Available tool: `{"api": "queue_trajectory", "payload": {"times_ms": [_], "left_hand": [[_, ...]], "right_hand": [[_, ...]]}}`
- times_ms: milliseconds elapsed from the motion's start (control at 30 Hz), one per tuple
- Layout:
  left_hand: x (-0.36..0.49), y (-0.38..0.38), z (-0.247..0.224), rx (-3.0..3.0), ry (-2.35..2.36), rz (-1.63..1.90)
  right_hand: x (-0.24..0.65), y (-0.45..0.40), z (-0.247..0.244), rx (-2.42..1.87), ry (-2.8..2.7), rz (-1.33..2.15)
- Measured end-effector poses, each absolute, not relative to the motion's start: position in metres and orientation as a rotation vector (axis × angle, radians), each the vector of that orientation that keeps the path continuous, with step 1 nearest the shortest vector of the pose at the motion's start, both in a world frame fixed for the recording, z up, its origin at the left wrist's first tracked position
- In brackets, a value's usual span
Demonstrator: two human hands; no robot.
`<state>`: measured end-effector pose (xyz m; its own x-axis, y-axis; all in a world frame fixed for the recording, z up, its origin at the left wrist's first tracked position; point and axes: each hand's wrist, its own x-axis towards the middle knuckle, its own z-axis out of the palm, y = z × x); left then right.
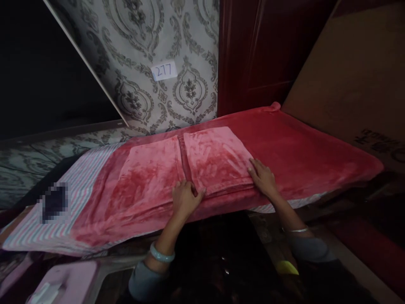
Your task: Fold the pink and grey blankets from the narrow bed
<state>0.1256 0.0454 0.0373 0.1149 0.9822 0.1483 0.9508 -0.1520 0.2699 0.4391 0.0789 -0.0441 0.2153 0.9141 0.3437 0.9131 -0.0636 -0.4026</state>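
Note:
A pink plush cloth lies folded into two flat panels, the left panel (148, 169) and the right panel (218, 156), with a narrow gap between them. At the near end of that gap rests my left hand (186, 199), its thumb spread away from bent fingers and touching the right panel's near left corner. My right hand (264, 179) touches the right panel's outer edge near its front corner, fingers apart. Neither hand visibly lifts the cloth. Beneath lies a red plush cover (300, 143) of similar material.
A striped sheet (91, 173) shows at the left, with a blurred dark patch (54, 202) on it. Patterned wallpaper with a paper marked 277 (163, 71) stands behind. A cardboard box (357, 71) rises at the right. A pink stool-like surface (68, 276) sits at lower left.

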Motion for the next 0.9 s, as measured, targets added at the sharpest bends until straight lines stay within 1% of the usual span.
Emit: {"api": "queue_trajectory", "payload": {"times_ms": [200, 467, 633, 700, 833, 900], "left_hand": [[0.130, 0.049, 0.035, 2.115, 1.990, 0.508], [0.123, 0.060, 0.028, 2.092, 1.984, 0.551], [0.116, 0.060, 0.025, 2.245, 1.954, 0.530], [0.115, 0.059, 0.030, 2.242, 1.959, 0.604], [0.127, 0.062, 0.048, 2.417, 1.892, 0.886], [0.140, 0.065, 0.051, 2.622, 1.728, 0.798]], "right_hand": [[0.429, 0.073, -0.036, -1.990, -1.692, -0.072], [0.432, 0.072, -0.042, -1.934, -1.775, -0.123], [0.440, 0.075, -0.049, -1.874, -1.816, -0.135], [0.442, 0.079, -0.047, -1.862, -1.806, -0.167], [0.432, 0.087, -0.026, -1.824, -1.807, -0.249], [0.420, 0.090, -0.015, -1.818, -1.856, -0.259]]}}
